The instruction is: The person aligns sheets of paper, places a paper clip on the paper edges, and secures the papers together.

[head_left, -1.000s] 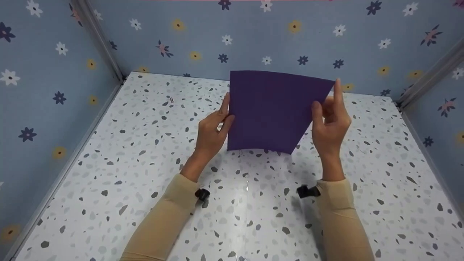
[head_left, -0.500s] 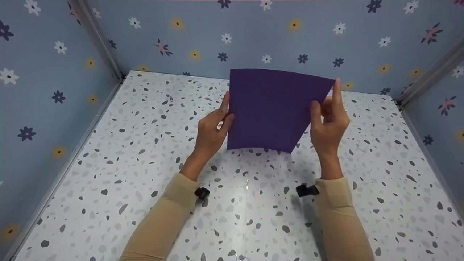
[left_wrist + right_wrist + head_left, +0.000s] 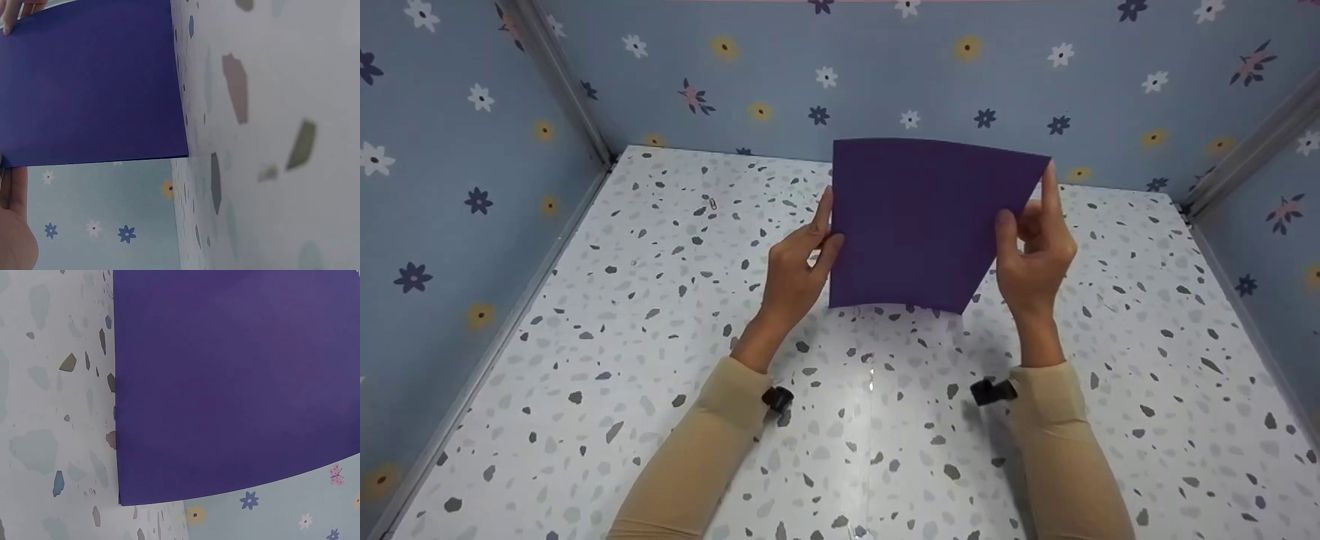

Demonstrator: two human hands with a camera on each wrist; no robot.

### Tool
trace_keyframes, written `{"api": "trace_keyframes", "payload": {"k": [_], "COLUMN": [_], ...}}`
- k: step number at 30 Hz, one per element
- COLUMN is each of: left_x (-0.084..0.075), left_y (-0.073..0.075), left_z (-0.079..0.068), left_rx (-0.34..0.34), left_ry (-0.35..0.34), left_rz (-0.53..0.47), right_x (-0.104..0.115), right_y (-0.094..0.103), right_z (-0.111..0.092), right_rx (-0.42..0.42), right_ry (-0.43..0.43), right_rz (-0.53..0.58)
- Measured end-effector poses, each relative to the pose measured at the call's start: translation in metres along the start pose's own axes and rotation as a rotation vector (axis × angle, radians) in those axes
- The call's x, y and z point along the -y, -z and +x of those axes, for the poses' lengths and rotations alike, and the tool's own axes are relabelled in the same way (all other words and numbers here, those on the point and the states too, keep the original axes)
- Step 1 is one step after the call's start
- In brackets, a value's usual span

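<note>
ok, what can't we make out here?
All views: back of the sheet, turned away.
Head: some fingers of the left hand, hidden behind it or the sheet.
Left wrist: left hand, mostly cut off by the left edge.
Head: clip-like mark, too small to identify.

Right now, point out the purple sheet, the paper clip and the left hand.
Purple sheet (image 3: 919, 217), head view, middle of its face.
Paper clip (image 3: 713, 203), head view, middle of the clip.
Left hand (image 3: 795, 270), head view, middle of the hand.

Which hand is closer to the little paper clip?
Left. The left hand is to the right of the paper clip; the right hand is farther right, across the purple sheet.
</note>
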State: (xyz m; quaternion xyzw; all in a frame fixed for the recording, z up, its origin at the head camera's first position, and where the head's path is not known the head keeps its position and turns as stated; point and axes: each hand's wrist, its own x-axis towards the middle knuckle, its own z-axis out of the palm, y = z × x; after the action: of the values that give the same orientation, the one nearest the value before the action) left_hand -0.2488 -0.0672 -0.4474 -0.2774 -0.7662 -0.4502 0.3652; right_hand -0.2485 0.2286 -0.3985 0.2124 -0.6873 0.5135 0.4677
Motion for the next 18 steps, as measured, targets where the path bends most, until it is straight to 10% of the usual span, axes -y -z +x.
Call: {"api": "trace_keyframes", "payload": {"k": [18], "left_x": [0.0012], "left_y": [0.0003], "left_z": [0.0000], "left_rx": [0.004], "left_ry": [-0.014], "left_rz": [0.007], "right_x": [-0.0086], "right_y": [-0.0002], "right_z": [-0.0042], "right_rx": [0.024], "right_ry": [0.010], "right_rz": [-0.008]}}
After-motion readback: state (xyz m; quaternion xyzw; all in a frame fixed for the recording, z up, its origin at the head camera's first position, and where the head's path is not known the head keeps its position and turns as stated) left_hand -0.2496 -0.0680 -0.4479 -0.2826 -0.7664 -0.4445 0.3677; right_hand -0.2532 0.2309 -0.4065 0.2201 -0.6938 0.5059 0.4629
